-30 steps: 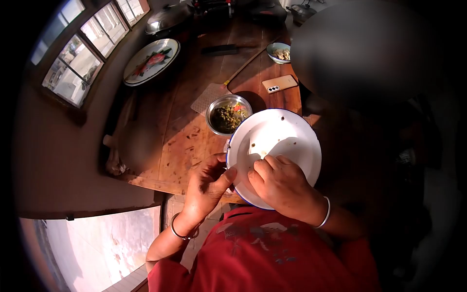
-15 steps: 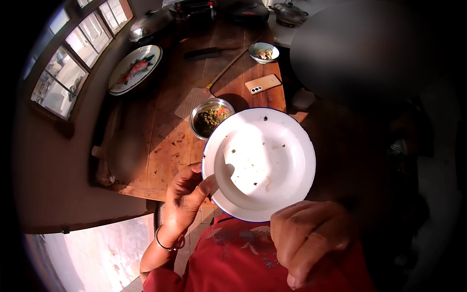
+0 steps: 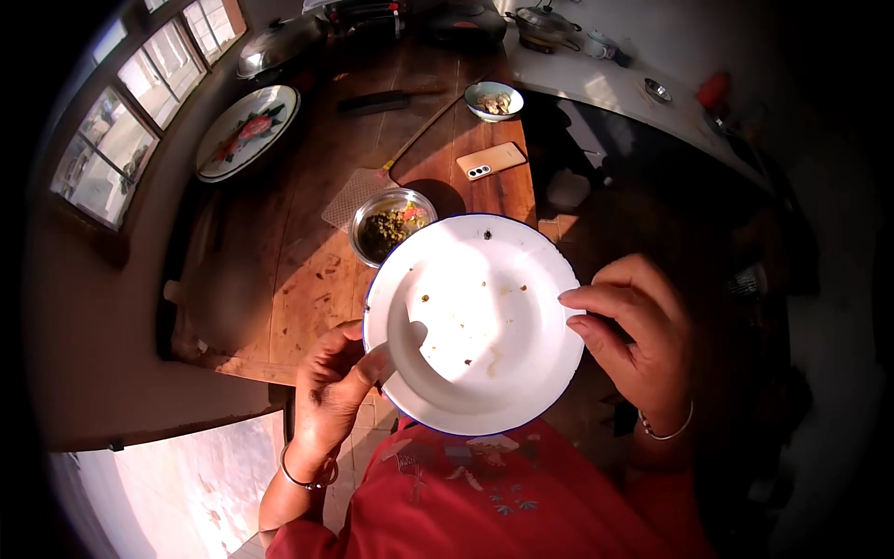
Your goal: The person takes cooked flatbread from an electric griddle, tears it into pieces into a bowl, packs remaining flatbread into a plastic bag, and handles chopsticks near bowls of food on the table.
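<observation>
A white enamel plate [image 3: 540,396] with a thin blue rim is held up, tilted toward me, above the table's near edge. Small dark and brown specks dot its surface, and sunlight whitens its middle. My left hand [image 3: 331,391] grips its left edge, thumb over the rim and fingers behind. At the right edge is my right hand [image 3: 643,326], its index finger and thumb extended over the rim with a small gap between them; I see nothing held there. Just behind the plate stands a metal bowl [image 3: 356,244] containing chopped greenish food with red bits.
On the wooden table [image 3: 303,307] lie a phone [image 3: 491,161], a fly swatter [image 3: 356,198] and a cleaver [image 3: 374,102]. A bowl [image 3: 494,101] of pale pieces stands near the right edge. A floral tray [image 3: 247,135] leans left, below the windows. Pots sit at the back.
My right hand has come up from below the plate to its right rim, its fingers opening out of a curl. The plate and left hand have shifted slightly left in view.
</observation>
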### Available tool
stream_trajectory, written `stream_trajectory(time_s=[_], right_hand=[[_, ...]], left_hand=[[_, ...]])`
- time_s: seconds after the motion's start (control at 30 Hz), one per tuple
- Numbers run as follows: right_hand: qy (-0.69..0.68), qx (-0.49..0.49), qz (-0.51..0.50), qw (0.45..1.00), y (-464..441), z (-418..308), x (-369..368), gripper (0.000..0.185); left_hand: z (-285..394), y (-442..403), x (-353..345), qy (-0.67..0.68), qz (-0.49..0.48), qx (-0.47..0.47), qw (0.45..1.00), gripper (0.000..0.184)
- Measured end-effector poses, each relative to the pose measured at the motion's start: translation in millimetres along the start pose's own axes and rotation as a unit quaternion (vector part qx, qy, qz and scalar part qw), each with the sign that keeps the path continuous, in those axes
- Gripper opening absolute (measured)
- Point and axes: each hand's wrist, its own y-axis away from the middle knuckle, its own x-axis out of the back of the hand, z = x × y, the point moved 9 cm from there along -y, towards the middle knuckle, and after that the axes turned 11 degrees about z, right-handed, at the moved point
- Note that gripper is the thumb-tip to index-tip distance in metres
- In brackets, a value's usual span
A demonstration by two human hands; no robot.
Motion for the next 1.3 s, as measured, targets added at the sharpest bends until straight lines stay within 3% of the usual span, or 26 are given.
stream_trajectory(time_s=[0.03, 0.1, 0.33, 0.77, 0.83, 0.87, 0.9, 0.93, 0.97, 1.03, 1.07, 1.13, 1.17, 1.23, 1.27, 1.3], right_hand=[[0.000, 0.002, 0.000, 1.000, 0, 8, -6, 0.021], [0.144, 0.059, -0.048, 0.987, 6, 15, -26, 0.017], [0.212, 0.137, -0.125, 0.959, 15, 16, -57, 0.007], [0.196, 0.188, -0.125, 0.954, 15, 10, -65, 0.010], [0.051, 0.125, -0.076, 0.988, 4, -3, -42, 0.014], [0.049, 0.126, -0.077, 0.988, 0, -15, -32, 0.014], [-0.119, 0.091, -0.111, 0.982, -3, -33, -20, 0.012], [-0.284, 0.052, -0.141, 0.947, -5, -45, -12, 0.010], [-0.389, 0.074, -0.140, 0.908, -7, -57, -4, 0.009], [-0.488, 0.092, -0.136, 0.857, -5, -73, -4, 0.009], [-0.562, 0.141, -0.062, 0.813, -4, -84, 6, 0.010], [-0.627, 0.188, 0.012, 0.756, 1, -87, 29, 0.012], [-0.636, 0.082, -0.121, 0.758, 0, -86, 13, 0.012], [-0.629, -0.024, -0.252, 0.735, 4, -82, -11, 0.015], [-0.615, 0.117, -0.210, 0.751, -4, -89, 5, 0.016], [-0.602, 0.187, -0.189, 0.753, 0, -94, 13, 0.017]], left_hand=[[0, 0, -1, -0.007, -0.005, -0.004, 1.000, 0.026], [-2, -1, -2, -0.016, -0.010, -0.009, 1.000, 0.026], [-9, -1, -1, -0.039, -0.009, 0.011, 0.999, 0.026], [-4, 2, -10, -0.012, -0.033, -0.004, 0.999, 0.021], [-5, 2, -8, 0.000, -0.025, 0.001, 1.000, 0.022], [-5, 2, -7, 0.000, -0.023, 0.002, 1.000, 0.022], [-5, 2, -6, 0.001, -0.023, -0.001, 1.000, 0.023], [-4, 2, -5, 0.001, -0.024, -0.002, 1.000, 0.025], [-5, 2, -5, 0.001, -0.025, -0.001, 1.000, 0.025], [-7, 2, -2, 0.007, -0.005, 0.006, 1.000, 0.029], [-7, 2, -3, 0.006, -0.006, 0.007, 1.000, 0.029], [-6, 2, -6, 0.005, -0.017, 0.013, 1.000, 0.028], [-5, 2, -7, 0.005, -0.017, 0.013, 1.000, 0.028], [-5, 2, -7, -0.005, -0.015, 0.012, 1.000, 0.028], [-5, 2, -5, -0.005, -0.012, 0.010, 1.000, 0.028], [-7, 1, -4, -0.001, -0.015, 0.011, 1.000, 0.028]])
